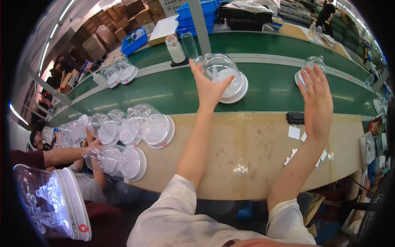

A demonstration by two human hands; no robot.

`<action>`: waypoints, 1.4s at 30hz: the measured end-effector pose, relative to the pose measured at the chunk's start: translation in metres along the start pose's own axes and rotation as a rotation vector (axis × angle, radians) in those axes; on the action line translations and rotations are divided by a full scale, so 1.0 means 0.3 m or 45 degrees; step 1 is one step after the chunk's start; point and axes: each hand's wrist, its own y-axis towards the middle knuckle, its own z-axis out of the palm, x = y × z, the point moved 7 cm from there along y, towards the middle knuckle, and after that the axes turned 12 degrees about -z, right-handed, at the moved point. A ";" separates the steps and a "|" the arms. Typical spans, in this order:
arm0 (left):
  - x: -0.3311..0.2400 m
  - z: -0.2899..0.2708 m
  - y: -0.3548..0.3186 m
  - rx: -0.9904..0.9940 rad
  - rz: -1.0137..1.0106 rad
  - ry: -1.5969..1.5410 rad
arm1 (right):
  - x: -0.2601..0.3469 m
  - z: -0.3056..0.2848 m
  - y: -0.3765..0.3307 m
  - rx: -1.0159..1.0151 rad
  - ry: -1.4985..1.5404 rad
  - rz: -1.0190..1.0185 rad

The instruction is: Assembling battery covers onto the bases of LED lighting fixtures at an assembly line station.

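Seen from the head camera, the person's left hand (209,84) is reaching forward over the green conveyor belt (164,88), fingers spread and curling round the near left side of a clear plastic dome on a round white base (224,78), touching it without fully enclosing it. This dome is sitting on the belt's near lane, tipped in the fisheye view so that its white base is facing right and toward the person while its rounded top with a small knob is pointing up and away; its long axis is running from base to knob, roughly away from the person. The right hand (316,101) is hovering open and flat, fingers stretched apart, holding nothing, just in front of a second clear dome with white base (310,70) farther right on the belt; whether it is touching that dome I cannot tell. A pale wooden worktable (247,152) is lying between the person and the belt, carrying small white paper labels (294,132) and a black rectangular device (295,118). At the left, a cluster of similar clear domes lying on their sides (135,127) is resting on the table edge, with another person's forearm (61,155) reaching among them. Blue plastic crates (193,16) are standing beyond the belt.
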 end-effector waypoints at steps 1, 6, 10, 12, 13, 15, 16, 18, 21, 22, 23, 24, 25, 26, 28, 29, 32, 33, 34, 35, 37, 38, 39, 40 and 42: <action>0.012 0.002 -0.001 -0.018 -0.016 0.065 | 0.001 0.008 -0.002 0.009 0.004 0.015; 0.036 0.014 -0.003 -0.019 -0.031 0.214 | -0.004 0.021 -0.007 0.059 -0.001 0.018; 0.038 0.013 0.001 0.007 0.003 0.225 | 0.002 0.030 -0.014 0.083 0.038 0.029; 0.036 0.014 0.005 0.031 0.013 0.234 | 0.006 0.030 -0.015 0.080 0.040 0.028; 0.039 0.010 0.009 0.060 0.023 0.239 | 0.005 0.037 -0.017 0.092 0.021 0.026; 0.048 0.009 0.012 0.090 0.031 0.246 | 0.001 0.041 -0.019 0.103 0.003 0.026; 0.052 0.013 0.011 0.090 0.023 0.279 | -0.001 0.040 -0.019 0.096 0.026 0.032; 0.059 0.017 0.011 0.093 0.013 0.311 | -0.004 0.039 -0.018 0.088 0.047 0.039; 0.056 0.006 0.018 0.092 0.039 0.362 | -0.004 0.049 -0.019 0.104 0.052 0.039; 0.059 0.002 0.022 0.106 0.034 0.362 | -0.005 0.050 -0.019 0.105 0.052 0.042; 0.059 -0.001 0.027 0.121 0.031 0.362 | -0.005 0.050 -0.019 0.105 0.050 0.045; 0.058 -0.002 0.029 0.129 0.034 0.357 | -0.004 0.047 -0.020 0.099 0.044 0.040; 0.055 0.012 0.031 0.139 0.068 0.362 | -0.003 0.039 -0.016 0.095 0.028 0.045; 0.049 0.028 0.032 0.153 0.103 0.365 | 0.000 0.027 -0.012 0.088 0.009 0.048; 0.062 0.009 0.043 0.122 0.215 0.398 | -0.004 0.037 -0.024 0.065 0.010 0.036; 0.071 0.004 0.045 0.143 0.199 0.353 | 0.004 0.037 -0.028 0.050 0.007 0.039; 0.081 -0.027 0.041 0.095 0.225 0.454 | 0.140 0.012 -0.042 -0.013 0.107 -0.212; 0.080 -0.031 0.034 0.043 0.237 0.459 | 0.186 -0.031 -0.060 -0.109 0.145 -0.285; 0.066 -0.054 0.048 -0.053 0.227 0.358 | 0.218 -0.074 -0.086 -0.144 0.111 -0.308; 0.013 -0.079 0.030 -0.148 0.328 0.169 | 0.270 -0.123 -0.115 -0.094 0.112 -0.436; -0.094 -0.096 -0.026 -0.261 0.762 -0.362 | 0.331 -0.244 -0.171 -0.042 0.020 -0.608; -0.138 -0.119 -0.049 -0.311 0.797 -0.380 | 0.290 -0.302 -0.209 -0.086 -0.176 -0.519; -0.148 -0.149 -0.045 -0.243 0.787 -0.372 | 0.231 -0.349 -0.252 -0.129 -0.349 -0.417; -0.149 -0.141 -0.049 -0.174 0.766 -0.385 | 0.183 -0.403 -0.287 -0.129 -0.499 -0.282; -0.181 -0.073 -0.076 -0.048 0.750 -0.401 | 0.064 -0.575 -0.387 -0.206 -0.858 -0.060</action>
